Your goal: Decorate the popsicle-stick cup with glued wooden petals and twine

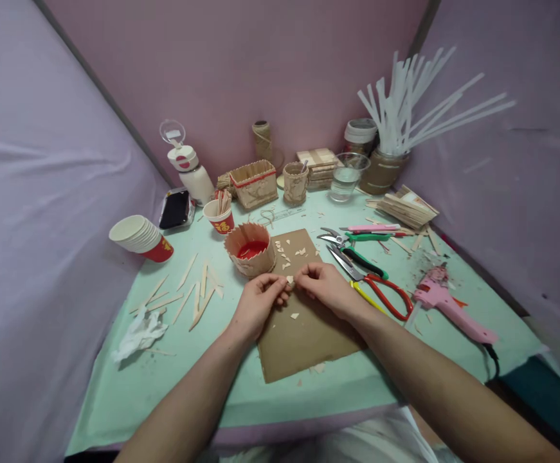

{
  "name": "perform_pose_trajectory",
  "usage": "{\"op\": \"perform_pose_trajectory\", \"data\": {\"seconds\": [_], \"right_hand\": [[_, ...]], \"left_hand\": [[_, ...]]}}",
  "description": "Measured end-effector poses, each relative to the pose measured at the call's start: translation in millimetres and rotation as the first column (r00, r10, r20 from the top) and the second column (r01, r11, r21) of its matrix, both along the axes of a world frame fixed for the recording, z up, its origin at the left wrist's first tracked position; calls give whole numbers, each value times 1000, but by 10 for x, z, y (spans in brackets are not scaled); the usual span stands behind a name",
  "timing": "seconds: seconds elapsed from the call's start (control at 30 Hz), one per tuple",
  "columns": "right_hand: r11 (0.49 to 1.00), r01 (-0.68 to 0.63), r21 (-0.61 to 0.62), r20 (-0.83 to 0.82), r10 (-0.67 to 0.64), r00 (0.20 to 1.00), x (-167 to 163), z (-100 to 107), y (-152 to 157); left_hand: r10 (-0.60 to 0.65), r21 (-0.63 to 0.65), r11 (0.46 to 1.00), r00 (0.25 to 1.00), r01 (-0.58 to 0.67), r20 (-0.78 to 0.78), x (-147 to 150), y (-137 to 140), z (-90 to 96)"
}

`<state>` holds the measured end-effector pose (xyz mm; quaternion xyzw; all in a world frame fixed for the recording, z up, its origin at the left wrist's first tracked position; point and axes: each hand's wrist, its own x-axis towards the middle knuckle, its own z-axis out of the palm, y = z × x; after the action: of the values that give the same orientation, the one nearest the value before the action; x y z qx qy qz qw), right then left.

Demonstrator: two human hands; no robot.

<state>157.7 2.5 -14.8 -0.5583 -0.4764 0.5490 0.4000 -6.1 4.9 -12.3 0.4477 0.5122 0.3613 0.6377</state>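
Note:
My left hand [266,297] pinches a small pale chip [290,280] between thumb and forefinger, just above a brown cardboard sheet [303,341]. Close on its right, my right hand [322,283] is closed with thumb and forefinger together; whether anything is between them is hidden. Several similar chips [286,258] lie scattered on the upper part of the cardboard, and one loose chip [294,316] rests below my hands. Beside the cardboard, left of my hands, stands a round wooden-stick bowl [251,262] with a jagged rim and a red inside.
At right lie scissors with red handles [388,296], green-handled pruning shears [357,238] and a pink glue gun [453,308]. Wooden sticks [197,296], crumpled tissue [141,334] and stacked paper cups [139,238] are at left. A plastic cup of water [344,183] stands behind.

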Motion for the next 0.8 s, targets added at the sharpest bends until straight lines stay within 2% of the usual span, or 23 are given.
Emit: {"op": "perform_pose_trajectory", "data": {"seconds": [0.33,0.6,0.8], "right_hand": [[998,-47,46,48,45,998,-22,-15,1],[994,-104,16,126,101,987,-56,-15,-22],[993,-109,38,139,103,985,-81,-12,-9]], "left_hand": [[68,1,998,996,-68,66,8,36,-19],[99,93,990,989,-110,109,17,3,-37],[95,145,983,989,-111,114,33,-5,-35]]}}
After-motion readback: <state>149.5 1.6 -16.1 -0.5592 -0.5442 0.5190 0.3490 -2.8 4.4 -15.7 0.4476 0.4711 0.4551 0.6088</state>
